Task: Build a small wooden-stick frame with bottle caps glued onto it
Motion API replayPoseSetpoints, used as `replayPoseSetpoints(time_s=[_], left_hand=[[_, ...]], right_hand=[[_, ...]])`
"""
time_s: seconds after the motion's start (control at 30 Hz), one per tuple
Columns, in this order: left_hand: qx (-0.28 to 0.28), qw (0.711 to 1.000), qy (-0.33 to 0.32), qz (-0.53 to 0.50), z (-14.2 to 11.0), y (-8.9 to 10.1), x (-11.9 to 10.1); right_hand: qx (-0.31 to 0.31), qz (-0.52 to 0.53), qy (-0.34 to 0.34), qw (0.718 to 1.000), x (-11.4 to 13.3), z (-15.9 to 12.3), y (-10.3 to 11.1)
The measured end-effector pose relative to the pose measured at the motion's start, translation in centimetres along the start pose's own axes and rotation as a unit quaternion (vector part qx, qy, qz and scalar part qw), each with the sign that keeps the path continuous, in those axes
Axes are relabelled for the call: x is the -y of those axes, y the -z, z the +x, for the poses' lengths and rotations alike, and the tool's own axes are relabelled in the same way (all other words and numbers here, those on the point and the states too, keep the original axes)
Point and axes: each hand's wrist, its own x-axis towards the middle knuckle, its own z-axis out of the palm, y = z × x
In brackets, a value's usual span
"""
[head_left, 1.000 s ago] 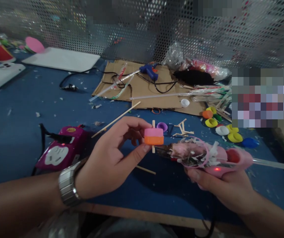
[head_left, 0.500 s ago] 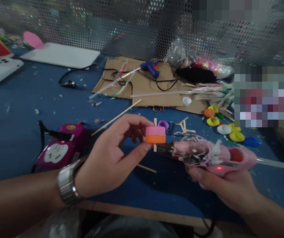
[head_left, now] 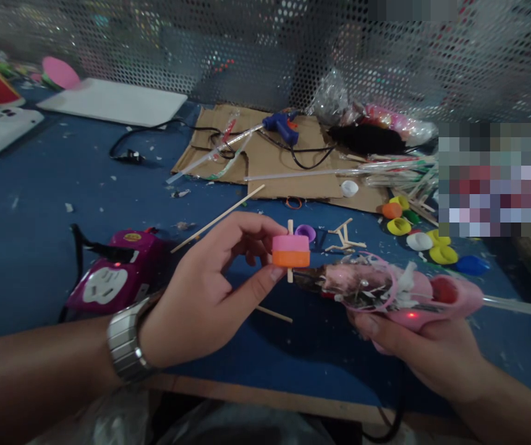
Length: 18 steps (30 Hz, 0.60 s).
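Observation:
Between thumb and fingers, my left hand (head_left: pixel 214 290) pinches a pair of bottle caps (head_left: pixel 291 251), pink above orange, joined face to face. A short wooden stick (head_left: pixel 290 275) runs upright through them and sticks out at top and bottom. My right hand (head_left: pixel 423 352) is wrapped round a pink hot glue gun (head_left: pixel 413 296) with a lit red light. A clear glue stick (head_left: pixel 520 306) juts from its back end. The gun's dark, grimy nozzle points left and lies close to the lower end of the wooden stick; whether they touch I cannot tell.
A purple extension box (head_left: pixel 114 272) lies at left. Behind my hands are a long stick (head_left: pixel 219 219), a purple cap (head_left: pixel 305 233), short stick pieces (head_left: pixel 346 238) and cardboard (head_left: pixel 293 182) bearing a blue glue gun (head_left: pixel 284 128). Several loose caps (head_left: pixel 444 254) lie at right.
The right hand and glue gun have shifted very slightly to the right. The left hand keeps the same grip on the caps.

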Motion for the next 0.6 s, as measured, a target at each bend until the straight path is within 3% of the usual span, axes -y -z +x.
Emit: replayPoseSetpoints(time_s=[0.37,0.6], left_hand=[[0.007,1.000,0.001,-0.001,0.00,-0.02,0.18],[0.000,1.000,0.007,0.004,0.13,0.03,0.02]], right_hand=[[0.017,-0.022,-0.007,1.000,0.12,-0.08,0.05],[0.015,-0.085,0.042,0.995,0.52,0.00,-0.04]])
